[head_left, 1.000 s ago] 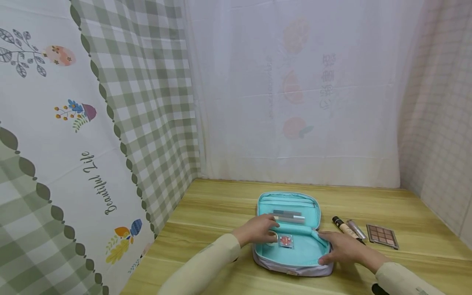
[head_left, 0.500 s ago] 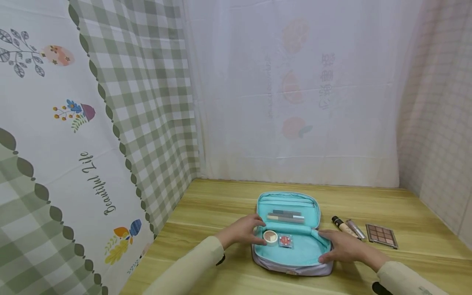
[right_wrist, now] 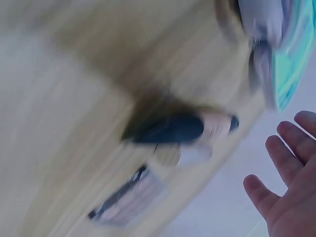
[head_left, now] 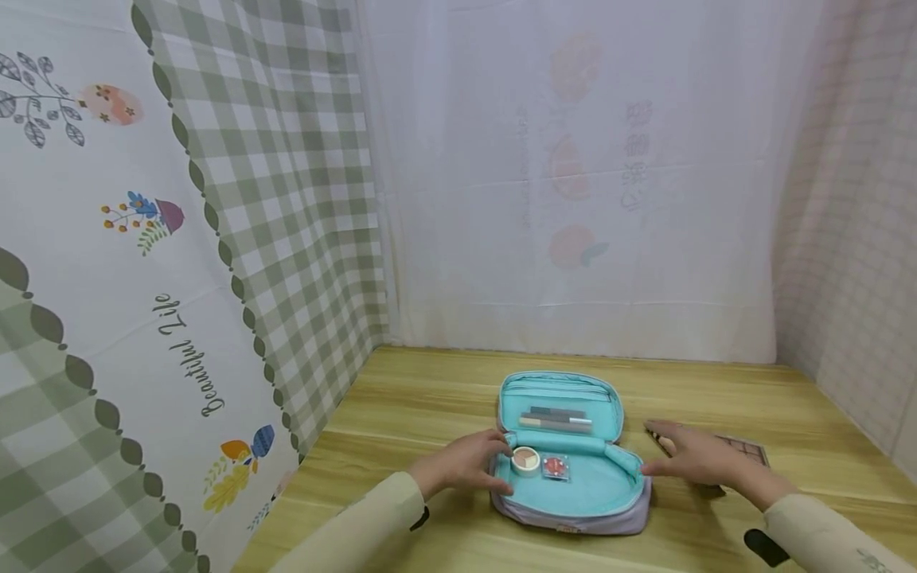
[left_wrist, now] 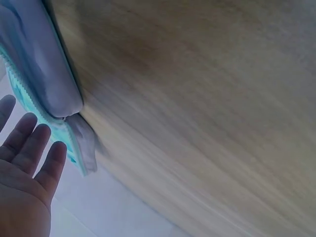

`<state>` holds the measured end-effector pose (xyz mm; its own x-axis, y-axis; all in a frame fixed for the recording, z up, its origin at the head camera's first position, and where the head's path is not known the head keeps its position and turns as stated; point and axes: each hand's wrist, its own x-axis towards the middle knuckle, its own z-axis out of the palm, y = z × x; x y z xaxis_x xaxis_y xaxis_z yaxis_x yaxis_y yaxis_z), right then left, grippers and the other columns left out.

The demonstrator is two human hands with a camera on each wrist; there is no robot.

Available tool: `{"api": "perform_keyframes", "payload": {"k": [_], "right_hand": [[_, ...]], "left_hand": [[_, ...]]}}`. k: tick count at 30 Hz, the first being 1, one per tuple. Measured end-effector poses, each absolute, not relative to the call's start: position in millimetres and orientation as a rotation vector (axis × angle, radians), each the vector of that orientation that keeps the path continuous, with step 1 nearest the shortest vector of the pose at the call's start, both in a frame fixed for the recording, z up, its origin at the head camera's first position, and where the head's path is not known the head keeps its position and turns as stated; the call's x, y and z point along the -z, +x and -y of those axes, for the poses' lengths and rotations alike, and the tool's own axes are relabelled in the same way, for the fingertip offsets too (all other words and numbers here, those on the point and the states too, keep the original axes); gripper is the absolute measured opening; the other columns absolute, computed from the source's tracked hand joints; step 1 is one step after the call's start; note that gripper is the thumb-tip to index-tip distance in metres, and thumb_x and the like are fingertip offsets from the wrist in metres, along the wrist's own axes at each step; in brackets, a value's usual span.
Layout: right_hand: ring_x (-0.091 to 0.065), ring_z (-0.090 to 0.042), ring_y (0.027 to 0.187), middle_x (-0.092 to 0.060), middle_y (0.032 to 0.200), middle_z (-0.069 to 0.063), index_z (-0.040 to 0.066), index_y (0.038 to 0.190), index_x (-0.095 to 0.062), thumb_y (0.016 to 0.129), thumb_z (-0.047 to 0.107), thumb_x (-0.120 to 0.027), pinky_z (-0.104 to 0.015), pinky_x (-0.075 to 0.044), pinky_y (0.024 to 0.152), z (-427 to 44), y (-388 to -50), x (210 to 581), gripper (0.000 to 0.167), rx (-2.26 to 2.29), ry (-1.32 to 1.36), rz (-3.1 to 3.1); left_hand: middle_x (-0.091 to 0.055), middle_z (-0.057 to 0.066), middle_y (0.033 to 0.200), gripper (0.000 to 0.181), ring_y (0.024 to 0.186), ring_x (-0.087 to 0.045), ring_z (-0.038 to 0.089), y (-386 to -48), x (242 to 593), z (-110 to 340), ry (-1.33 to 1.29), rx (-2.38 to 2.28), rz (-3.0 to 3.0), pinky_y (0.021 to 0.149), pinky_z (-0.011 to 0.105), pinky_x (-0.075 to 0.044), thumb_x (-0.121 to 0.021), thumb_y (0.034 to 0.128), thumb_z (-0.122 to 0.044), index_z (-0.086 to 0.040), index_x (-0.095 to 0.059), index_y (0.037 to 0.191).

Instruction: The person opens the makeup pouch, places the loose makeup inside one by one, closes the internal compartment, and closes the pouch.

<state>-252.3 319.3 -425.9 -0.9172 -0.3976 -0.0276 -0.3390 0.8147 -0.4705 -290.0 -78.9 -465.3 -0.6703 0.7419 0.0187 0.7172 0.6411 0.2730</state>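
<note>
An open turquoise-lined makeup bag [head_left: 583,503] lies on the table. Inside its base are a round compact [head_left: 525,460] and a small clear square case with red contents [head_left: 556,467]. Slim pencil-like sticks [head_left: 555,420] sit in the lid. My left hand [head_left: 462,464] is at the bag's left side with fingers spread, holding nothing; whether it touches the rim cannot be told. My right hand [head_left: 702,458] hovers to the right of the bag, fingers extended. Beneath it in the head view, a black-and-beige tube [right_wrist: 177,128] is mostly hidden.
An eyeshadow palette [head_left: 748,450] lies at the right, partly covered by the right hand in the head view. A small clear-ended tube [right_wrist: 195,154] lies between it and the black-and-beige tube. Checked cloth [head_left: 286,159] hangs at the left.
My left hand has drawn back left from the compact, which stays in the bag. My right hand has let go of the bag's right rim and moved right, over the loose cosmetics.
</note>
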Motion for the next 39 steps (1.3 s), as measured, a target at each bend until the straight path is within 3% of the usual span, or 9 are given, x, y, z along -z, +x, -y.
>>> {"api": "perform_keyframes", "payload": {"k": [10, 19, 26, 37, 39], "right_hand": [[-0.051, -0.061, 0.11, -0.038, 0.131, -0.05, -0.027, 0.133, -0.036, 0.091, 0.033, -0.073, -0.063, -0.047, 0.085, -380.5, -259.8, 423.9, 0.082, 0.728, -0.503, -2.985], [-0.043, -0.066, 0.111, -0.042, 0.125, -0.051, -0.03, 0.126, -0.039, 0.091, 0.033, -0.072, -0.067, -0.043, 0.085, -427.8, -267.4, 441.2, 0.079, 0.568, -0.426, -3.024], [-0.048, -0.064, 0.107, -0.048, 0.117, -0.049, -0.03, 0.122, -0.043, 0.083, 0.029, -0.08, -0.067, -0.042, 0.086, -438.8, -270.1, 460.1, 0.08, 0.546, -0.43, -3.057], [-0.041, -0.069, 0.109, -0.037, 0.121, -0.055, -0.034, 0.12, -0.038, 0.082, 0.024, -0.081, -0.069, -0.038, 0.089, -447.3, -266.3, 476.5, 0.082, 0.573, -0.42, -3.103], [-0.051, -0.062, 0.101, -0.049, 0.111, -0.05, -0.027, 0.117, -0.048, 0.082, 0.022, -0.08, -0.063, -0.043, 0.086, -448.8, -267.6, 479.1, 0.069, 0.581, -0.45, -3.101]], "left_hand": [[-0.057, -0.004, 0.126, 0.055, 0.111, -0.055, 0.007, -290.9, 470.9, 89.0, 1.195, -0.435, -2.746, 0.097, 0.024, -0.045, -0.074, 0.0821, -0.058, -0.012, -0.069, 0.112], [-0.057, -0.003, 0.131, 0.058, 0.118, -0.055, 0.009, -290.2, 469.8, 92.8, 1.228, -0.376, -2.738, 0.1, 0.027, -0.044, -0.071, 0.0823, -0.062, -0.014, -0.07, 0.114], [-0.057, -0.004, 0.131, 0.059, 0.119, -0.054, 0.009, -291.4, 471.4, 90.7, 1.24, -0.317, -2.731, 0.101, 0.026, -0.043, -0.072, 0.0811, -0.063, -0.014, -0.07, 0.115], [-0.058, -0.004, 0.13, 0.059, 0.118, -0.054, 0.008, -293.8, 473.4, 86.1, 1.238, -0.275, -2.717, 0.1, 0.026, -0.043, -0.072, 0.0806, -0.064, -0.015, -0.071, 0.115], [-0.058, -0.004, 0.13, 0.059, 0.117, -0.055, 0.008, -294.0, 474.1, 86.0, 1.237, -0.28, -2.712, 0.1, 0.026, -0.044, -0.072, 0.0806, -0.063, -0.015, -0.071, 0.114]]}}
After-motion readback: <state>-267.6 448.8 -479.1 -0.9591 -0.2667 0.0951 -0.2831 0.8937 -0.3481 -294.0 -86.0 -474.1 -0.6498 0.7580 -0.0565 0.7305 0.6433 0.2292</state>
